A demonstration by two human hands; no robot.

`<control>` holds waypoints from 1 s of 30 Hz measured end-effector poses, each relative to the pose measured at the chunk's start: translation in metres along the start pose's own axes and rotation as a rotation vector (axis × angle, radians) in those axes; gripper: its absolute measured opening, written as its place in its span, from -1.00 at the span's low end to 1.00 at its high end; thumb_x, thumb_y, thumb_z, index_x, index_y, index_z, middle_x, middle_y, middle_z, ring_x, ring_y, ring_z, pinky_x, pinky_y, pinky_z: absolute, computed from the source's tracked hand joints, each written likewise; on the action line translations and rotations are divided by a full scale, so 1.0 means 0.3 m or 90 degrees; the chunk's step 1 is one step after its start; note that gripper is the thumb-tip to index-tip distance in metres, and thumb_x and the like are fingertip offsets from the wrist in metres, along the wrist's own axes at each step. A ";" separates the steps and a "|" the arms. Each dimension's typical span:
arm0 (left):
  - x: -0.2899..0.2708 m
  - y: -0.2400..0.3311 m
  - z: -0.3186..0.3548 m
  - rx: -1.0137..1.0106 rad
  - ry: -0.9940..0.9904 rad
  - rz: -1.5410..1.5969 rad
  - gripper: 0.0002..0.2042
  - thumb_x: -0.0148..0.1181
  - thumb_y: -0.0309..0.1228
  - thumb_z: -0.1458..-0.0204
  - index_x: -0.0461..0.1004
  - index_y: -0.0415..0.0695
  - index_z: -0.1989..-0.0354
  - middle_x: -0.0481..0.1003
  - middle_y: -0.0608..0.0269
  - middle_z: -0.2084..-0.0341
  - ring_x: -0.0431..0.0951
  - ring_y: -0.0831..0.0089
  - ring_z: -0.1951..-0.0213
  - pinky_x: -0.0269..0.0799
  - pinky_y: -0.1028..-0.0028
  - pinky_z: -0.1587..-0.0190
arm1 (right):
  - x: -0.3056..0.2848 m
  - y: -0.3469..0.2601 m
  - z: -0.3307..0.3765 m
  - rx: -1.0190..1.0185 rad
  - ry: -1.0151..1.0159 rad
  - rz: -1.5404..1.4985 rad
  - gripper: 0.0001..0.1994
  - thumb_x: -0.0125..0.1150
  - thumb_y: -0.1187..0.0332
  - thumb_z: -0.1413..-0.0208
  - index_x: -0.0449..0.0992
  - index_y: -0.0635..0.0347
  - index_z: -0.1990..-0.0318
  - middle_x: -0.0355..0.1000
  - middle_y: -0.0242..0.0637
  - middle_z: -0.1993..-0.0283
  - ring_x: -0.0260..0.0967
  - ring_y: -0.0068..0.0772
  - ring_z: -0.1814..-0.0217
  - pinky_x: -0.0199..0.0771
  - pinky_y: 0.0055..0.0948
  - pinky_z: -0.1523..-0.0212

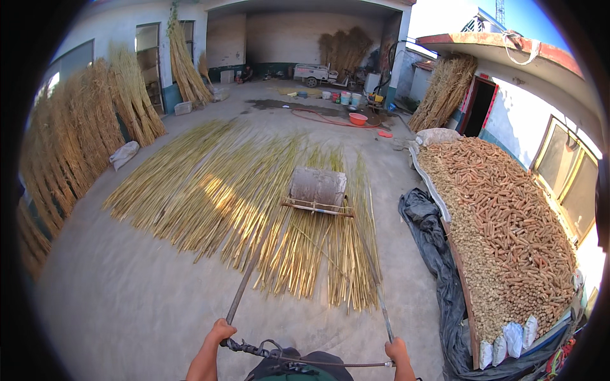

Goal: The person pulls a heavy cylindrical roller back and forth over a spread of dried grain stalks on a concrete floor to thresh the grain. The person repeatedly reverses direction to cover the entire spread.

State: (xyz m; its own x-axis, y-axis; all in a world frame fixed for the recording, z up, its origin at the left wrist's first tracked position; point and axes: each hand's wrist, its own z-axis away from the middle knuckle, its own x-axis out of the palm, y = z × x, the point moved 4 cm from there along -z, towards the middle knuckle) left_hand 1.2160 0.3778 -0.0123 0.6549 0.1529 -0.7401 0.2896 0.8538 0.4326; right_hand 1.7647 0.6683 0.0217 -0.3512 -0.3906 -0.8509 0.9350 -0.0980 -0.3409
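Observation:
My left hand [220, 331] is closed round the end of a long brown pole [249, 270]. In my right hand [397, 350] is the end of a second, greyer pole [384, 301]. Both poles run forward to the wood-and-metal frame [316, 206] of a heavy grey roller [318, 187]. The roller lies on a wide layer of straw-coloured stalks [210, 184] spread over the concrete. Between my hands, in front of my body, a thin bar [324, 364] with a dark twisted rope or chain [251, 348] links the pole ends.
A heap of corn cobs [502, 209] lies at the right, edged by a board and black plastic sheeting [429, 247]. Stalk bundles [82, 120] lean along the left wall. Farther back are a red basin [358, 119], a red hose [318, 118], buckets [345, 98] and a white cart [314, 74].

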 end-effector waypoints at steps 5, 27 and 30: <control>0.036 -0.119 0.211 0.043 -0.004 -0.007 -0.69 0.18 -0.27 0.39 0.44 -0.35 0.65 0.46 -0.13 0.61 0.53 0.16 0.45 0.41 0.32 0.39 | 0.081 0.161 0.172 0.002 0.034 0.010 -0.62 0.07 0.19 0.10 0.37 0.41 0.29 0.37 0.18 0.24 0.34 0.13 0.14 0.32 -0.12 0.11; 0.115 -0.769 0.759 0.005 -0.019 0.003 -0.66 0.17 -0.26 0.38 0.46 -0.38 0.58 0.47 -0.17 0.55 0.53 0.11 0.40 0.42 0.30 0.33 | 0.327 0.493 0.952 0.030 0.050 0.014 -0.57 0.01 0.10 0.06 0.39 0.41 0.30 0.38 0.20 0.26 0.33 0.18 0.16 0.32 -0.09 0.13; 0.101 -0.857 0.837 0.013 -0.007 0.005 -0.66 0.17 -0.26 0.38 0.45 -0.39 0.58 0.46 -0.17 0.58 0.54 0.11 0.42 0.41 0.30 0.36 | 0.390 0.552 1.025 0.005 0.057 -0.014 -0.55 -0.03 0.08 0.02 0.40 0.44 0.34 0.38 0.23 0.31 0.33 0.22 0.19 0.31 -0.05 0.16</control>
State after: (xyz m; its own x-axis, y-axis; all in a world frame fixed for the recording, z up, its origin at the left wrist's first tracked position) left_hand 1.3366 0.0380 -0.0167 0.6648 0.1536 -0.7310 0.2985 0.8425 0.4485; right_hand 1.8938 0.3250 -0.0114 -0.3748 -0.3043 -0.8758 0.9271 -0.1128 -0.3576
